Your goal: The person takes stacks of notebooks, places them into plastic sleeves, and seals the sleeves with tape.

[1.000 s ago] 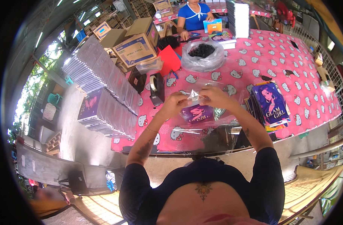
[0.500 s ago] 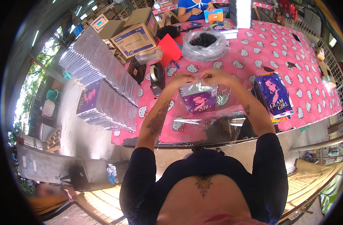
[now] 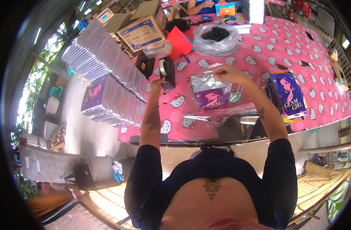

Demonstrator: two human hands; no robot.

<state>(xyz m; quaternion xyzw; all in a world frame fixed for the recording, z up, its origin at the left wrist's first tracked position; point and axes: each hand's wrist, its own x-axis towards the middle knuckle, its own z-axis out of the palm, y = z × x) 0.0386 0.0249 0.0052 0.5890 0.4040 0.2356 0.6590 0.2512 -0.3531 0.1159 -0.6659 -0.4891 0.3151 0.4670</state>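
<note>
Left hand point(image 3: 157, 84) reaches forward, right hand point(image 3: 227, 73) angles inward.

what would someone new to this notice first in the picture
Probably the bright pink tablecloth printed with white cat faces, spread across the middle and right. Next, the tall stacks of spiral notebooks rising at the left. Then, front and centre, a purple notebook cover under clear plastic, the right hand near its far edge and the left hand by a black tape dispenser.

This looks like a packing workshop. A tape holder point(image 3: 167, 74) sits on a long pink bench point(image 3: 175, 128), with big piles of notebooks point(image 3: 116, 97) and a brown box point(image 3: 144, 36) at the left. Another person point(image 3: 200, 7) is across from us.
</note>
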